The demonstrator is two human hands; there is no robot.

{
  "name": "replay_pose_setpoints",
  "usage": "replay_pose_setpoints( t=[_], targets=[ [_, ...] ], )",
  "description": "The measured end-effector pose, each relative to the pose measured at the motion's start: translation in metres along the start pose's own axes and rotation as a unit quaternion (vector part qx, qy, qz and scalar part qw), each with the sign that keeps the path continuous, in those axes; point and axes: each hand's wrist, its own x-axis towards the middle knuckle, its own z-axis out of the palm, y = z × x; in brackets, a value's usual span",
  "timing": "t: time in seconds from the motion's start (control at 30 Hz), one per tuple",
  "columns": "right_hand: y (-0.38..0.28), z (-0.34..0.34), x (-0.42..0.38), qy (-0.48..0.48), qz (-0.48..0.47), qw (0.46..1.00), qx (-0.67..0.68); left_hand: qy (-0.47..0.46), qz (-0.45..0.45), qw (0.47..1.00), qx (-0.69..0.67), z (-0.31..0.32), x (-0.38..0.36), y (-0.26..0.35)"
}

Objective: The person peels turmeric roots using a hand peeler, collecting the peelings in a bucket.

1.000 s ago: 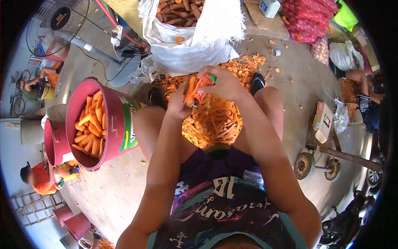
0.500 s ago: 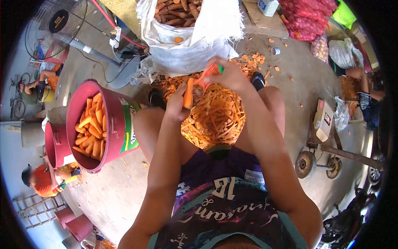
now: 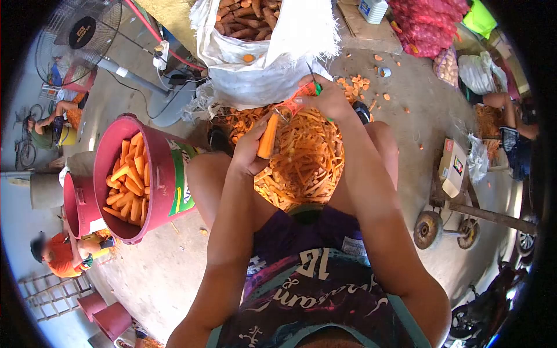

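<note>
My left hand [image 3: 250,146] is closed around a peeled orange carrot [image 3: 267,137], its fingers wrapped on the left side. My right hand [image 3: 329,102] grips an orange-handled peeler [image 3: 298,100], whose head is at the carrot's upper end. A thin dark blade [image 3: 311,72] and bits of green also show at the right hand; how they are held is partly hidden by the fingers. Below both hands, between my knees, lies a heap of carrot peelings [image 3: 307,153].
At my left stands a red tub [image 3: 159,180] of peeled carrots. A white sack [image 3: 261,75] of unpeeled carrots is ahead, a standing fan [image 3: 81,32] far left. To the right are a wheeled cart [image 3: 429,226] and red net sacks [image 3: 426,23]. Other people sit at both sides.
The peeler has shifted slightly down and the carrot has turned in my left hand, showing more of its face. The dark blade at my right hand now shows clearly.
</note>
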Motion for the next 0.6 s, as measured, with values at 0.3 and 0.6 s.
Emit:
replay_pose_setpoints(
  t=[0.3,0.6],
  targets=[
    [-0.034,0.019,-0.029,-0.045,-0.127,0.989,-0.063,0.044,0.025,0.999,0.009,-0.023,0.01,-0.004],
    [-0.023,0.014,-0.021,-0.072,-0.108,0.991,-0.026,-0.021,-0.009,0.999,0.033,-0.026,0.015,-0.008]
  ],
)
